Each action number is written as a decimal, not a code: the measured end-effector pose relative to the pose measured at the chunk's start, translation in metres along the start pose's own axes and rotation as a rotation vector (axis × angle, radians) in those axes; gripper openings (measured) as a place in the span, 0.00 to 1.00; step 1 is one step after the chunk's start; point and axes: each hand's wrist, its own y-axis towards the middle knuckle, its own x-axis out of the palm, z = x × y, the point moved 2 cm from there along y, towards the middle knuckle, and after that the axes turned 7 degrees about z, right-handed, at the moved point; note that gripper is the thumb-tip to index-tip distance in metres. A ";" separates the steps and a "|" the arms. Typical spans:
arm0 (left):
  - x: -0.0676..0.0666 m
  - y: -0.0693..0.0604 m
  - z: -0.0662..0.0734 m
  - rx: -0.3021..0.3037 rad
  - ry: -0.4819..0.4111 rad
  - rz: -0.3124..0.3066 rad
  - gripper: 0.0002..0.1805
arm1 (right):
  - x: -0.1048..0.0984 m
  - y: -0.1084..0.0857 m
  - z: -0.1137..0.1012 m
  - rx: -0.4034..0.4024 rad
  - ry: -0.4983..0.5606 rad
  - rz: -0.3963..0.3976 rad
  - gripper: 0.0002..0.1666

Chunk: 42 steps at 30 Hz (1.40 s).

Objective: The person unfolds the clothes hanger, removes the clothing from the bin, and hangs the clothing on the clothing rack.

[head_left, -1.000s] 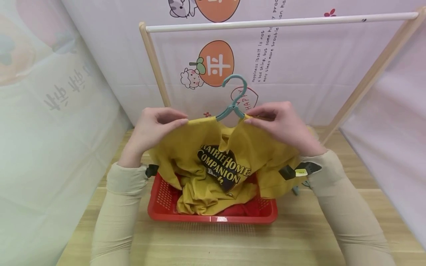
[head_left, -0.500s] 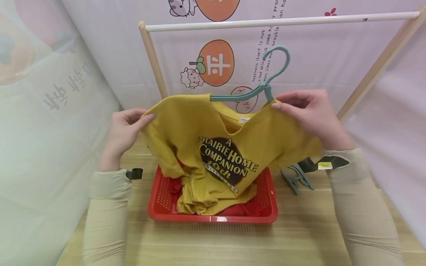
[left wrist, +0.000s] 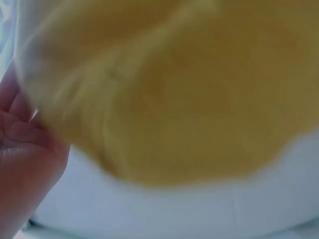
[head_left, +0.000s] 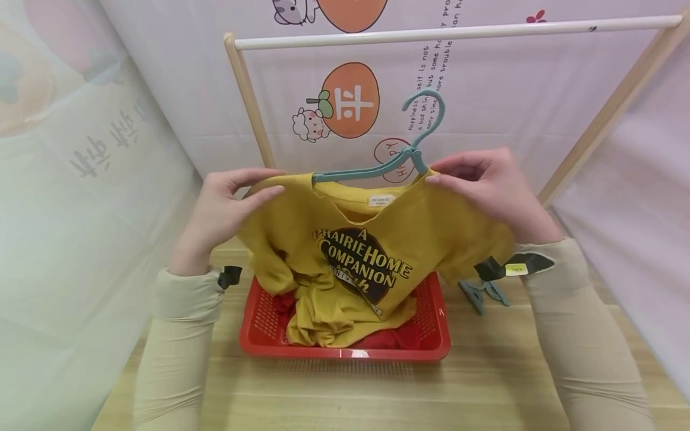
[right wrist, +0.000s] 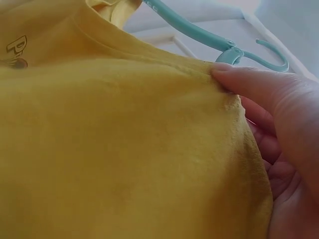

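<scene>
The yellow shirt (head_left: 420, 233) is raised between your hands over the red basket (head_left: 345, 354), its lower part bunched inside. Across its chest sits a dark badge (head_left: 358, 263) lettered "A Prairie Home Companion"; a fold distorts the line below. A small white label (head_left: 381, 200) shows inside the neckline, and the cloth beneath your hands falls in soft creases. The teal hanger (head_left: 372, 172) passes into the neck opening: one arm runs toward the left shoulder, the other slopes steeply beside your right hand (head_left: 485, 185), and the hook curves upward, below and apart from the white rail (head_left: 458, 33). Your left hand (head_left: 223, 203) pinches one shoulder, fingers and thumb on the cloth; your right hand pinches the other close to the neck, thumb in front and fingers behind. Red cloth (head_left: 383, 340) lies in the basket under the shirt. The basket stands on a pale wood-grain bench (head_left: 334, 395); to its right rests another teal hanger (head_left: 473, 297), partly hidden. Behind, wooden posts (head_left: 250, 105) carry the rail before a pale wall covering (head_left: 215, 114) printed with orange fruit, cartoon animals and lettering.
</scene>
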 end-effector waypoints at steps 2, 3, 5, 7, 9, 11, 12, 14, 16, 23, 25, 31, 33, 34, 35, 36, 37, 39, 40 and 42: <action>0.010 0.002 0.003 0.028 -0.001 -0.033 0.10 | 0.003 0.000 -0.001 -0.010 0.002 -0.019 0.13; 0.014 0.002 0.004 0.040 -0.003 -0.043 0.09 | 0.004 0.000 -0.001 -0.016 0.003 -0.027 0.12; 0.021 0.004 0.003 0.063 -0.009 -0.047 0.07 | 0.006 -0.001 -0.001 -0.017 0.005 -0.046 0.11; 0.026 0.005 0.003 0.091 -0.004 -0.047 0.06 | 0.007 -0.001 -0.001 -0.021 0.005 -0.062 0.11; 0.029 0.006 0.003 0.123 0.010 -0.055 0.06 | 0.008 -0.002 -0.001 -0.026 0.002 -0.073 0.10; 0.033 0.008 0.005 0.139 0.033 -0.069 0.06 | 0.010 -0.002 -0.001 -0.032 -0.001 -0.080 0.10; 0.034 0.008 0.006 0.141 0.042 -0.082 0.06 | 0.011 -0.003 -0.002 -0.036 -0.001 -0.082 0.10; 0.037 0.009 0.007 0.134 0.054 -0.114 0.07 | 0.012 -0.003 -0.002 -0.042 -0.004 -0.083 0.10; 0.040 0.008 0.008 0.114 0.054 -0.143 0.07 | 0.013 -0.003 -0.002 -0.043 -0.003 -0.083 0.10; 0.043 0.006 0.008 0.108 0.049 -0.159 0.07 | 0.010 -0.003 0.001 0.002 -0.002 -0.095 0.12; 0.040 0.006 0.007 0.109 0.047 -0.151 0.07 | 0.003 -0.005 0.005 0.055 -0.012 -0.095 0.15; 0.026 0.005 0.005 0.121 0.066 -0.082 0.07 | -0.031 -0.011 0.027 0.170 -0.080 0.003 0.22; 0.022 0.005 0.004 0.119 0.065 -0.066 0.06 | -0.043 -0.013 0.036 0.182 -0.093 0.036 0.23; 0.020 0.005 0.003 0.117 0.066 -0.061 0.06 | -0.048 -0.015 0.040 0.189 -0.094 0.045 0.23; 0.018 0.005 0.003 0.112 0.063 -0.059 0.06 | -0.052 -0.016 0.044 0.194 -0.099 0.056 0.22; 0.017 0.005 0.002 0.106 0.058 -0.056 0.06 | -0.057 -0.018 0.048 0.209 -0.101 0.060 0.22; 0.016 0.005 0.002 0.101 0.057 -0.052 0.06 | -0.060 -0.020 0.052 0.224 -0.110 0.060 0.22; 0.014 0.006 0.001 0.093 0.058 -0.046 0.06 | -0.066 -0.023 0.058 0.242 -0.120 0.056 0.21; 0.013 0.006 0.001 0.090 0.060 -0.044 0.06 | -0.069 -0.024 0.061 0.248 -0.130 0.056 0.20; 0.011 0.006 0.000 0.083 0.057 -0.041 0.07 | -0.074 -0.026 0.067 0.257 -0.155 0.052 0.20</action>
